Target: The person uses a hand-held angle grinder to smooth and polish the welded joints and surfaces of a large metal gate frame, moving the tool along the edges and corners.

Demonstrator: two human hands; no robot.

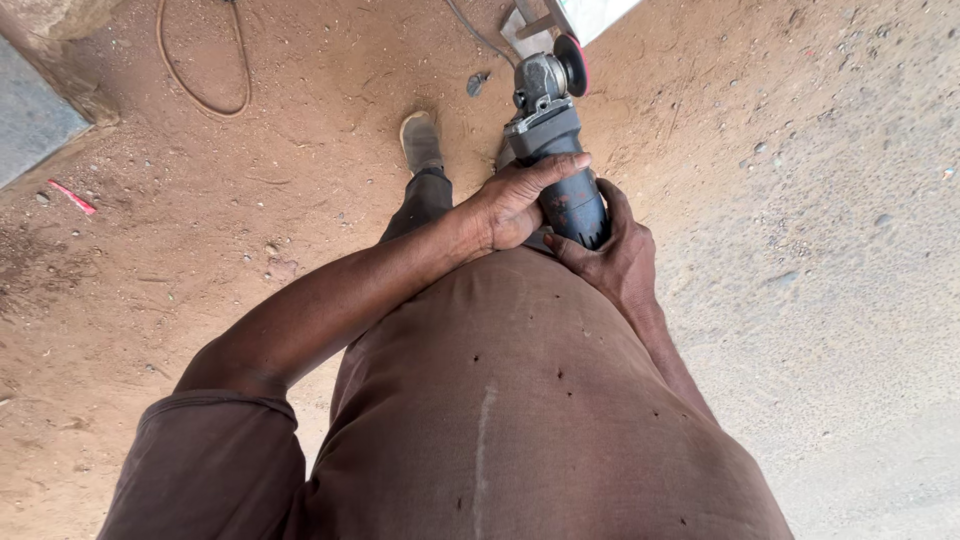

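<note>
Head view | one angle grinder (562, 150) | left hand (515, 205), right hand (615, 255) both wrapped around it

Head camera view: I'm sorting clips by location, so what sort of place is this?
Probably an outdoor work yard or building site. The ground is bare sandy dirt, a cable trails across it, and both the left hand and right hand grip an angle grinder.

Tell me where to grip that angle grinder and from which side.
Grip the angle grinder on its dark barrel body, below the grey gear head, coming from the sides. The barrel is long and narrow enough to wrap; the red disc sits at the far end, pointing away. The left hand and right hand already wrap it there from opposite sides.
</note>
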